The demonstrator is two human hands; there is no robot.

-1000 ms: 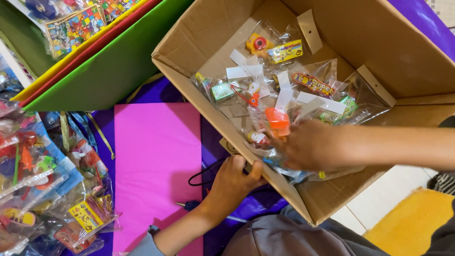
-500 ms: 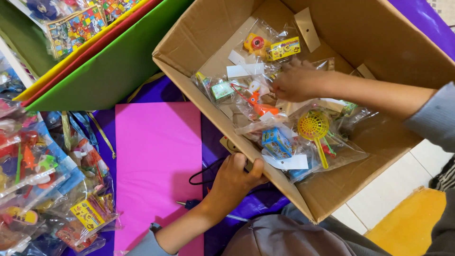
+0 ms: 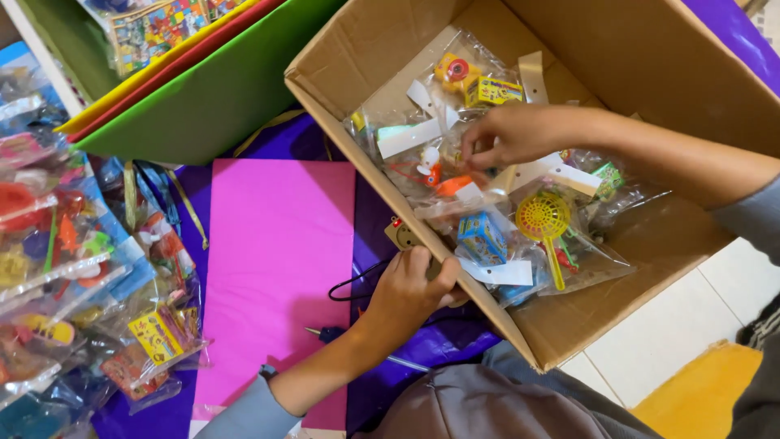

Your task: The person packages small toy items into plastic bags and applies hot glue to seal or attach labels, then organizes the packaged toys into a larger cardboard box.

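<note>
Right hand [image 3: 508, 134]: inside the box, fingers curled and pinching a clear toy bag [image 3: 431, 154] in the pile; exact grip point partly hidden.
Left hand [image 3: 410, 284]: closed over the box's near wall, thumb at the rim, pressing from outside.
Box [image 3: 691, 244]: brown cardboard, open, tilted toward the camera; holds bagged toys.
Toy bags: clear, white header strips; a yellow racket [image 3: 544, 223] and a blue cube [image 3: 481, 236] lie near the front.
Pink sheet [image 3: 276, 244]: flat, left of the box; black cord [image 3: 353, 284] across its edge.
Far left: more bagged toys [image 3: 73, 268]; green board [image 3: 211, 97] above.
</note>
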